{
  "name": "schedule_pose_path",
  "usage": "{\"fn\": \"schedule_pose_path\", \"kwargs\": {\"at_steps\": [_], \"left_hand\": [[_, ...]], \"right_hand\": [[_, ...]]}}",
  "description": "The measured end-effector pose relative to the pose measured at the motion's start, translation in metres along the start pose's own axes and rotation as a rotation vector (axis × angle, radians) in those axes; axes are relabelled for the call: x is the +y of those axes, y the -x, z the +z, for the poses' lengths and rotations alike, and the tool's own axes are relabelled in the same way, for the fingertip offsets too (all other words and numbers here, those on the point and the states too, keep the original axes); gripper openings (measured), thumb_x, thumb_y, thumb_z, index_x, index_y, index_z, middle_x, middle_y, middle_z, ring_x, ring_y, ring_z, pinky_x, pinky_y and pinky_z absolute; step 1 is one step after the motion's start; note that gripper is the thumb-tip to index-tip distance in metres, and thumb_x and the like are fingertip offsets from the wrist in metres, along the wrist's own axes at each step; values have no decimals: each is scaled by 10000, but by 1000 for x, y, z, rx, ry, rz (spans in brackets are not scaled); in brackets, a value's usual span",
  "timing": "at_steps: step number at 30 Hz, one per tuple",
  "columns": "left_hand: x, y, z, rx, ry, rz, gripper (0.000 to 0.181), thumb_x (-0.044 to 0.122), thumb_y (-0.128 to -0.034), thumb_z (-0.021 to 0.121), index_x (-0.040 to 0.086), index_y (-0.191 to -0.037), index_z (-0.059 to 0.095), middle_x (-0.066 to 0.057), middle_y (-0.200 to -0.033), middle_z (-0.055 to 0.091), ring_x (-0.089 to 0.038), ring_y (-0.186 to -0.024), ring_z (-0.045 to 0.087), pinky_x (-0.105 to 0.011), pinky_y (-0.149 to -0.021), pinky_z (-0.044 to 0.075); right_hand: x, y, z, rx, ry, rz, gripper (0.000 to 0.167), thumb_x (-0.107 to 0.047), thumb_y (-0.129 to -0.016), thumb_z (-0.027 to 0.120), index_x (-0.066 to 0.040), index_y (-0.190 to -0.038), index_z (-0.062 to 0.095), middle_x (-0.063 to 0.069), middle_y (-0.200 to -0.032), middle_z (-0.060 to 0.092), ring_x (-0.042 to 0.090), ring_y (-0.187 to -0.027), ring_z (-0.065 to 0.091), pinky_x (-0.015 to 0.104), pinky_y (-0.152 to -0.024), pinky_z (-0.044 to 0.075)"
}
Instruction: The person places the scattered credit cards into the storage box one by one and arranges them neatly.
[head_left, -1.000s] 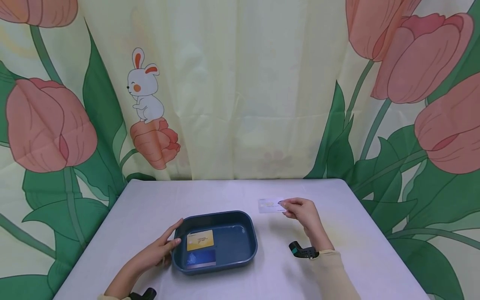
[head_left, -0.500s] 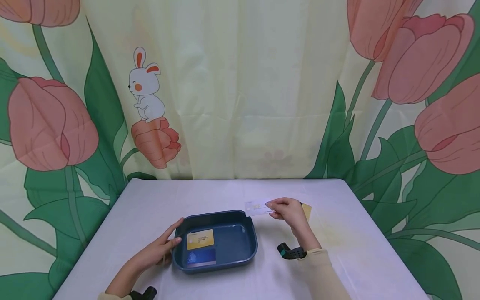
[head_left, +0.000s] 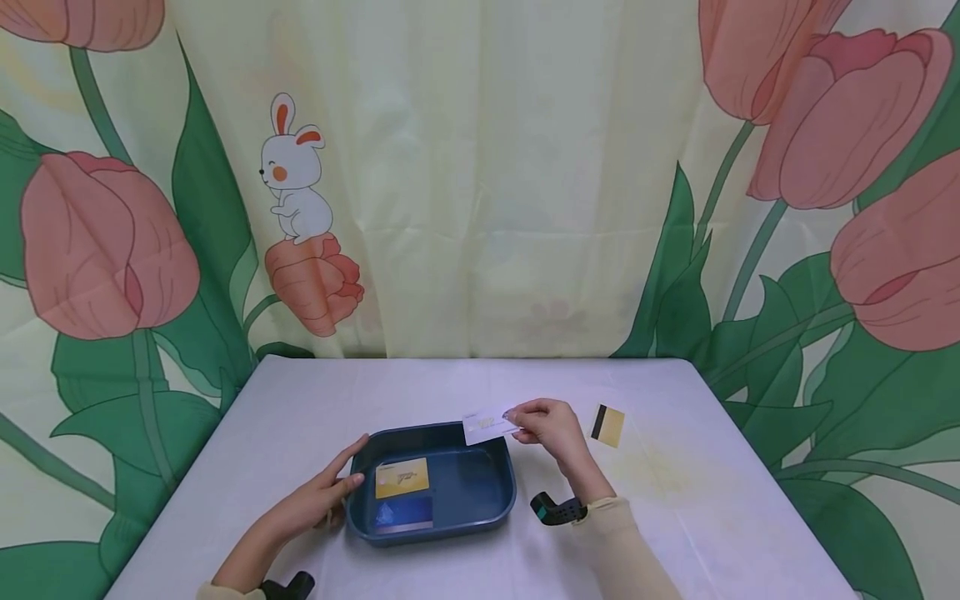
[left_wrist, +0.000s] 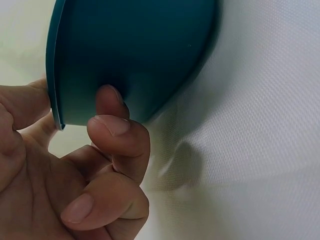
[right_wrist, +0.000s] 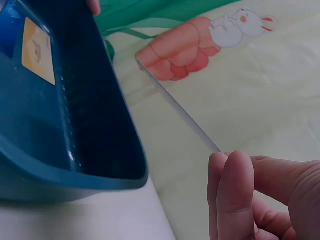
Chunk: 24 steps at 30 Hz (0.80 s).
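Note:
My right hand point(head_left: 553, 432) pinches a white plastic card point(head_left: 483, 426) by its right end, between thumb and fingers. The card slants over the back right corner of a dark blue tray point(head_left: 470, 493); in the right wrist view the card point(right_wrist: 181, 111) appears almost edge-on, above and apart from the rim. On the tray floor, at its left, lie a yellow card point(head_left: 402, 478) and, in front of it, a blue card point(head_left: 404, 515). My left hand point(head_left: 309, 502) grips the tray's left side. The left wrist view has its fingers point(left_wrist: 120, 137) curled by the tray's outer wall.
A gold card with a black stripe point(head_left: 609, 426) lies on the white-covered table point(head_left: 675, 533), right of my right hand. Behind the table hangs a curtain point(head_left: 480, 208) printed with tulips and a rabbit. Each wrist wears a black camera point(head_left: 558, 508).
My right hand has carried the white card leftward, from over the table to over the tray's back right corner, uncovering the gold card. My left hand stays on the tray.

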<state>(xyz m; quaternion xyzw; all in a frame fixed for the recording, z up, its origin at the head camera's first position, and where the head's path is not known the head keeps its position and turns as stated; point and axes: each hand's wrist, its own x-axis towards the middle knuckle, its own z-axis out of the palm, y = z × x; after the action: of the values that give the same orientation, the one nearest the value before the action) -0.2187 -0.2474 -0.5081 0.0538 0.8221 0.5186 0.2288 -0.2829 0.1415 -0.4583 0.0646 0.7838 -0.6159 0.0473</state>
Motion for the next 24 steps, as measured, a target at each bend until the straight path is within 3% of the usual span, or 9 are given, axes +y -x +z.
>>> {"fn": "schedule_pose_path", "kwargs": {"at_steps": [9,11,18,24], "left_hand": [[0,1,2,4,2,-13,682,355,-1110,477,322,-1674,95,-100,-865,520,-209,-629,500,-268,-508,347],[0,0,2,8,4,-13,678,350,-1110,478,326,-1673,101,-113,-931,545,-209,-627,499,-270,-506,346],[0,1,2,-2,0,-5,679,341,-1115,467,302,-1676,87,-91,-854,513,-214,-624,495,-274,-502,343],[1,1,2,3,4,-9,683,344,-1113,472,303,-1675,87,-104,-930,540,-211,-635,498,-272,-505,344]], "right_hand": [[2,2,20,-47,44,-30,229,-144,-920,791,37,-1055,751,144,-948,745,111,-633,687,245,-652,589],[3,2,22,-47,51,-25,216,-143,-920,790,28,-1047,753,134,-944,747,109,-634,686,246,-652,589],[8,1,30,-42,72,-29,187,-115,-904,792,32,-1013,752,122,-906,742,87,-613,670,232,-619,578],[8,1,40,-32,104,-70,155,-83,-892,792,37,-978,745,94,-819,737,68,-558,649,231,-588,571]]}}
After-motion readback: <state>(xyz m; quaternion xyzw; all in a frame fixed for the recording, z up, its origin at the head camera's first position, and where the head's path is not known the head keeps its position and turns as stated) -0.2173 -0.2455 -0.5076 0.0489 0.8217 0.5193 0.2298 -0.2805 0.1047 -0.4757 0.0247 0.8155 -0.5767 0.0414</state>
